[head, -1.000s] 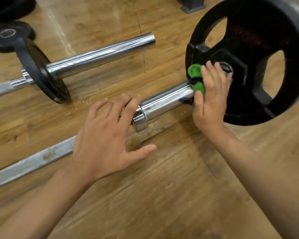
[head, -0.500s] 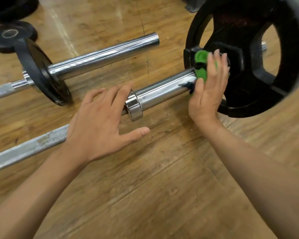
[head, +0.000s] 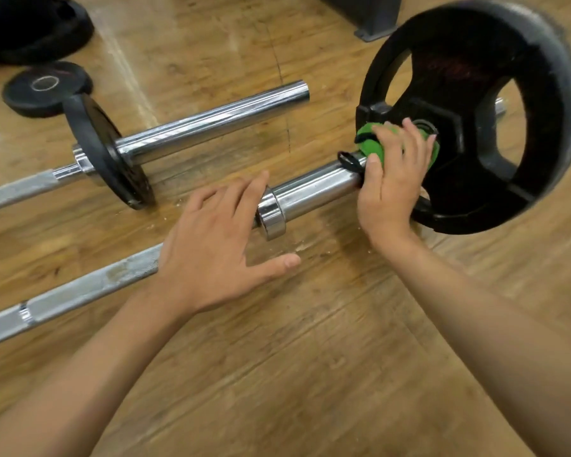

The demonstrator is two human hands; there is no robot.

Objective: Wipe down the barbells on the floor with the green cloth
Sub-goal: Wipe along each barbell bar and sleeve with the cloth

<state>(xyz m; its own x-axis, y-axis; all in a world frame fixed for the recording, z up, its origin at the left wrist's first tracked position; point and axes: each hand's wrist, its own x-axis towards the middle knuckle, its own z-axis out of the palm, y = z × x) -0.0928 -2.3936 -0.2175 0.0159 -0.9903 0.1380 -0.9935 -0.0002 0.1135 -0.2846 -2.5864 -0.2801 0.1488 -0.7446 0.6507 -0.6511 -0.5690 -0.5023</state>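
Two barbells lie on the wooden floor. The near barbell (head: 314, 189) runs from lower left up to a large black plate (head: 475, 199) at the right. My right hand (head: 393, 179) wraps the green cloth (head: 370, 145) round the chrome sleeve, right against the plate's hub. My left hand (head: 218, 245) rests flat with spread fingers on the bar by the chrome collar (head: 271, 214). The far barbell (head: 211, 123) carries a small black plate (head: 109, 153).
A loose small black plate (head: 45, 87) lies flat at the upper left, with a bigger dark plate (head: 30, 28) behind it. A grey metal rack foot (head: 373, 14) stands at the top. Bare wooden floor fills the foreground.
My right hand with the cloth has curled round the sleeve at the plate's hub. My left hand stays on the bar by the collar. The view has shifted slightly.
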